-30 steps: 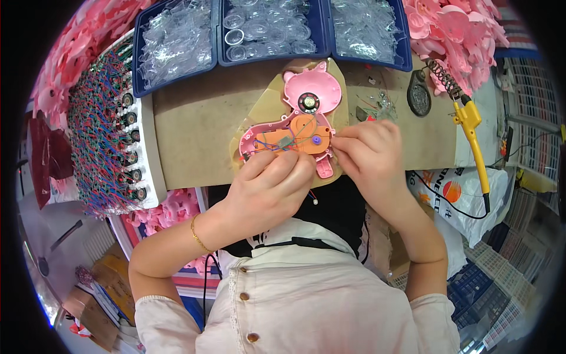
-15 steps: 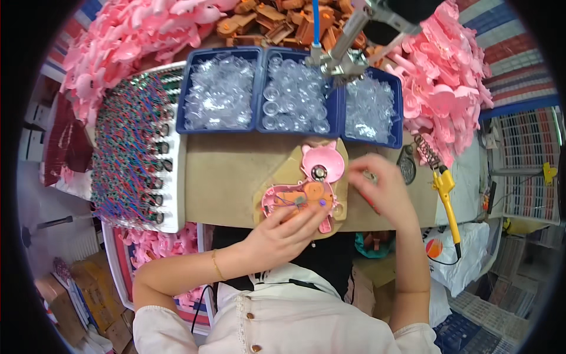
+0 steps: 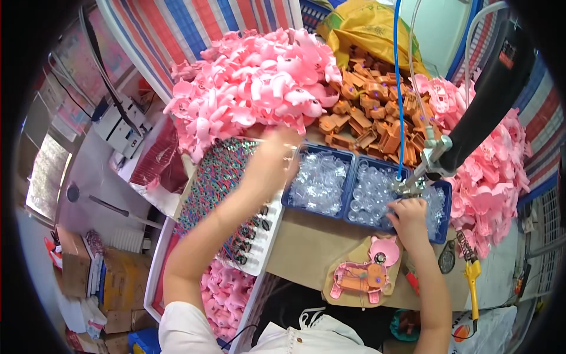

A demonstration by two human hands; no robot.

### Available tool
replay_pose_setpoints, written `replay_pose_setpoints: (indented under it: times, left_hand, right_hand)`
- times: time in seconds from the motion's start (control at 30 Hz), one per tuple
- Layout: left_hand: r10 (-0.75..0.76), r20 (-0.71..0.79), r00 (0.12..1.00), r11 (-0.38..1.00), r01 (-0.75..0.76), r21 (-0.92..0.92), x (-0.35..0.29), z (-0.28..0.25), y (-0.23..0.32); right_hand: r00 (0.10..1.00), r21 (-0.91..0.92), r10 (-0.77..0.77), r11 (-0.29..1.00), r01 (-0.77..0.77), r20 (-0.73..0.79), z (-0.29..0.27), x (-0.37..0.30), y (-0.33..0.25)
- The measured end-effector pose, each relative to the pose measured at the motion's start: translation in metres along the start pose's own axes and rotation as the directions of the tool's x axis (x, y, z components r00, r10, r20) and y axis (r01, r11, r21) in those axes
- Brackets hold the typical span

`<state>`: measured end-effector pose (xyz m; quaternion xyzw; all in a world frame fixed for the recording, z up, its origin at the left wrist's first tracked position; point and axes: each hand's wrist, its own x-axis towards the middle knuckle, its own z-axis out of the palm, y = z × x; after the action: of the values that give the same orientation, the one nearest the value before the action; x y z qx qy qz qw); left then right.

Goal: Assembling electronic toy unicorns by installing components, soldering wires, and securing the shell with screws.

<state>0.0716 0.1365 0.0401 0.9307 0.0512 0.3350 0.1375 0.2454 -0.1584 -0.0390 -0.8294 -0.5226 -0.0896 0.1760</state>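
My left hand (image 3: 274, 162), smeared by motion, is at the near edge of a heap of pink plastic animal-shaped shells (image 3: 253, 88); whether its fingers hold anything is unclear. My right hand (image 3: 411, 217) reaches over the middle blue bin (image 3: 348, 219) of small clear plastic cups (image 3: 368, 192), its thumb and fingers apart at the pieces. On a tan holder (image 3: 333, 295) in front of me lies an opened pink shell (image 3: 377, 297), untouched by either hand. An orange plastic box part (image 3: 356, 282) with thin wires sits inside it, and a dark round piece (image 3: 380, 258) sits in its head.
Wired circuit boards (image 3: 215, 189) fill a white tray on the left. Orange parts (image 3: 377, 112) are heaped behind the bins. A metal-armed tool (image 3: 433, 150) with a blue hose hangs over the bins. A yellow soldering iron (image 3: 473, 280) stands at the right.
My left hand has left the opened shell and moved far left to the pink heap. My right hand has moved from beside the shell to the clear cups. The view has swung leftward.
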Motion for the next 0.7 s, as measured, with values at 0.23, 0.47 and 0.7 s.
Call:
replay_pose_setpoints:
  times: [0.23, 0.47, 0.7]
  left_hand:
    - [-0.593, -0.202, 0.78, 0.798, 0.602, -0.018, 0.107, 0.013, -0.206]
    - [-0.432, 0.384, 0.816, 0.799, 0.149, 0.582, 0.096, 0.024, -0.133]
    - [-0.192, 0.09, 0.977, 0.944, 0.159, 0.288, 0.007, 0.02, -0.105]
  right_hand:
    - [0.994, 0.034, 0.104, 0.994, -0.102, -0.044, -0.012, -0.01, -0.02]
    - [0.767, 0.607, 0.638, 0.585, -0.538, 0.066, -0.031, -0.085, -0.022]
    - [0.595, 0.837, 0.698, -0.012, -0.548, 0.4, -0.054, -0.112, -0.03]
